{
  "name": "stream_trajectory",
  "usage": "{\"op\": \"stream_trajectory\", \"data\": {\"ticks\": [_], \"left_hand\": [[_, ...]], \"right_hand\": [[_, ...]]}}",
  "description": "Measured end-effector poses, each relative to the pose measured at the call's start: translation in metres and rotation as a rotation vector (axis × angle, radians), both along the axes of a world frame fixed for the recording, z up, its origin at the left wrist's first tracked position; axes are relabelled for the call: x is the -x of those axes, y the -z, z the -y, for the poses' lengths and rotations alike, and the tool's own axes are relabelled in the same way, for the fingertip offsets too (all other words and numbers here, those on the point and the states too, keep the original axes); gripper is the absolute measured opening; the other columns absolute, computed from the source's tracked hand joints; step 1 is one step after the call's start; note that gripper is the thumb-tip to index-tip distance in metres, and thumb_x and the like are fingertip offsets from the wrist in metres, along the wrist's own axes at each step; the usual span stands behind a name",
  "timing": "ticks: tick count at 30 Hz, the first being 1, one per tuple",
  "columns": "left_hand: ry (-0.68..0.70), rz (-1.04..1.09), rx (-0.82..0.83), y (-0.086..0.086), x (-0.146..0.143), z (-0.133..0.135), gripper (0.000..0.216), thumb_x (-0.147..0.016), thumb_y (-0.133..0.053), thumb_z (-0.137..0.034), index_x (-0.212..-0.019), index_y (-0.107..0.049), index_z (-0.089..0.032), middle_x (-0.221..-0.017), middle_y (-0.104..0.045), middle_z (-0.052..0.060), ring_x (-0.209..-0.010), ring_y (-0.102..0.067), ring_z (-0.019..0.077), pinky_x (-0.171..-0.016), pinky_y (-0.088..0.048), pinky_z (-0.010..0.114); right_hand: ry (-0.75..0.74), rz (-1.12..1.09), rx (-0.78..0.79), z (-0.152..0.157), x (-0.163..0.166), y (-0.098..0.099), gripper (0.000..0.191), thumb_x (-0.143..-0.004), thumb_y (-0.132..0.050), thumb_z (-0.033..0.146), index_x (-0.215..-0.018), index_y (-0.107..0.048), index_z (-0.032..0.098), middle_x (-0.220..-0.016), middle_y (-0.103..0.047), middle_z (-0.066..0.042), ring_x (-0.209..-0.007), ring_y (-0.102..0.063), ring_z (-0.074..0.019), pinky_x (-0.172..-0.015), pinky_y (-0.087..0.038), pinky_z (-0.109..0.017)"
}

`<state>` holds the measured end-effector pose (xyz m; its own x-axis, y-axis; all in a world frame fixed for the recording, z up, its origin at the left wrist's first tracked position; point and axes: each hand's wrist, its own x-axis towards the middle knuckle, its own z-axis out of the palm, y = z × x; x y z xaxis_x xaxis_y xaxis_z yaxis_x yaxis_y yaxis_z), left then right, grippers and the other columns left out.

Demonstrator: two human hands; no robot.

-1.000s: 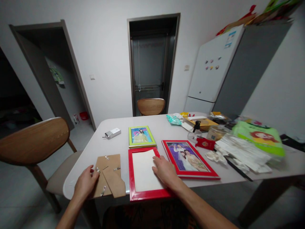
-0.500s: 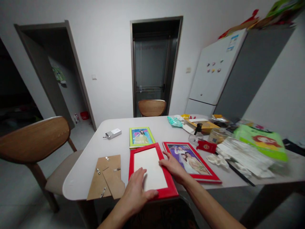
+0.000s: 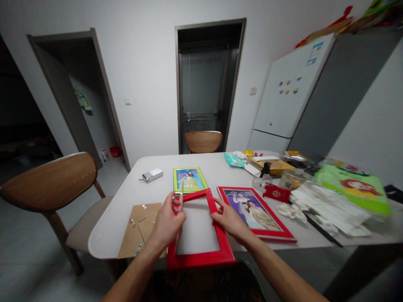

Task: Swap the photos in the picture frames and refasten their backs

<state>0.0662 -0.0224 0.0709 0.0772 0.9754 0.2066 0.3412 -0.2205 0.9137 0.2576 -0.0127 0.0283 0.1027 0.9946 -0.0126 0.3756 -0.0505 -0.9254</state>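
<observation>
My left hand (image 3: 168, 221) pinches a thin white panel (image 3: 181, 193), seen nearly edge-on and standing up at the left side of a red photo frame (image 3: 201, 258). The frame's opening shows the white tabletop through it. My right hand (image 3: 230, 218) grips the frame's right side, thumb on the front. To the right lies a second red frame (image 3: 252, 209) with a photo of people in it. Behind, a lime-green photo frame (image 3: 190, 178) lies flat, holding a photo. At the left is a brown backing board (image 3: 134, 228) with metal clips, partly hidden by my left arm.
On the white table (image 3: 116, 205) a small grey-white device (image 3: 152, 175) lies at the left. Crowding the right are tissues (image 3: 330, 207), a green package (image 3: 355, 188), a red card (image 3: 276, 193) and a black stick (image 3: 324, 230). A wooden chair (image 3: 50, 180) stands left.
My left hand has lifted the white panel from the red frame and tipped it upright, uncovering the opening. My right hand stays on the frame's right side. The view has shifted slightly.
</observation>
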Motion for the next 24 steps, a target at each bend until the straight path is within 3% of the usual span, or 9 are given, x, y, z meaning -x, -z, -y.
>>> {"op": "stream_trajectory", "data": {"ticks": [3, 6, 10, 13, 16, 18, 21, 24], "left_hand": [[-0.078, 0.128, 0.041, 0.011, 0.041, -0.002, 0.061, -0.061, -0.048, -0.019, -0.120, -0.033, -0.011, -0.084, -0.055, 0.003, -0.069, -0.054, 0.0130, -0.065, -0.043, 0.025], [-0.127, 0.196, 0.146, 0.042, 0.070, -0.005, 0.063, -0.060, -0.050, -0.018, -0.120, -0.032, -0.011, -0.074, -0.055, -0.001, -0.062, -0.055, 0.0123, -0.057, -0.043, 0.023], [-0.168, 0.144, 0.247, 0.081, 0.082, -0.005, 0.064, -0.058, -0.047, -0.014, -0.120, -0.031, -0.008, -0.066, -0.057, -0.002, -0.052, -0.055, 0.0114, -0.049, -0.042, 0.021], [-0.172, 0.024, 0.187, 0.091, 0.081, -0.005, 0.059, -0.061, -0.045, -0.016, -0.119, -0.035, -0.009, -0.070, -0.060, 0.000, -0.060, -0.059, 0.0138, -0.056, -0.045, 0.023], [-0.157, -0.136, 0.121, 0.088, 0.079, -0.004, 0.052, -0.064, -0.046, -0.021, -0.115, -0.041, -0.011, -0.080, -0.063, 0.004, -0.071, -0.060, 0.0173, -0.067, -0.047, 0.029], [-0.143, -0.256, 0.081, 0.082, 0.077, -0.001, 0.049, -0.066, -0.046, -0.023, -0.113, -0.044, -0.011, -0.093, -0.062, 0.009, -0.083, -0.059, 0.0206, -0.077, -0.045, 0.034], [-0.111, -0.400, -0.017, 0.075, 0.069, 0.012, 0.048, -0.067, -0.047, -0.025, -0.113, -0.046, -0.010, -0.114, -0.052, 0.014, -0.107, -0.047, 0.0247, -0.093, -0.035, 0.040], [0.052, -0.460, -0.127, 0.073, 0.051, 0.029, 0.057, -0.064, -0.051, -0.022, -0.120, -0.041, -0.015, -0.129, -0.039, 0.011, -0.121, -0.032, 0.0244, -0.100, -0.026, 0.042]], "right_hand": [[0.081, 0.425, -0.092, -0.005, -0.013, 0.019, 0.049, -0.063, -0.046, 0.014, -0.112, -0.049, 0.009, -0.077, -0.063, -0.008, -0.068, -0.058, -0.0166, -0.063, -0.041, -0.024], [0.058, 0.672, -0.144, -0.006, -0.016, 0.031, 0.040, -0.066, -0.045, 0.014, -0.105, -0.053, 0.008, -0.087, -0.062, -0.013, -0.078, -0.058, -0.0194, -0.069, -0.039, -0.025], [0.005, 0.869, -0.088, -0.005, -0.014, 0.034, 0.026, -0.070, -0.043, 0.015, -0.090, -0.058, 0.009, -0.085, -0.062, -0.015, -0.079, -0.057, -0.0214, -0.069, -0.039, -0.028], [0.014, 0.919, -0.128, -0.003, -0.008, 0.030, 0.024, -0.070, -0.044, 0.016, -0.087, -0.059, 0.010, -0.089, -0.060, -0.015, -0.085, -0.055, -0.0226, -0.074, -0.039, -0.030], [0.002, 0.798, -0.259, -0.002, 0.006, 0.028, 0.033, -0.070, -0.045, 0.018, -0.100, -0.057, 0.010, -0.100, -0.057, -0.015, -0.095, -0.050, -0.0227, -0.081, -0.037, -0.031], [-0.050, 0.604, -0.247, -0.004, 0.020, 0.033, 0.042, -0.071, -0.044, 0.021, -0.111, -0.051, 0.008, -0.096, -0.060, -0.014, -0.088, -0.054, -0.0202, -0.077, -0.039, -0.029], [-0.081, 0.243, -0.053, -0.011, 0.045, 0.044, 0.052, -0.067, -0.047, 0.019, -0.118, -0.044, 0.006, -0.070, -0.063, -0.007, -0.063, -0.057, -0.0156, -0.060, -0.041, -0.025], [-0.117, -0.196, 0.128, -0.016, 0.065, 0.043, 0.050, -0.065, -0.050, 0.021, -0.113, -0.048, 0.007, -0.058, -0.060, -0.002, -0.048, -0.052, -0.0114, -0.048, -0.037, -0.021]]}}
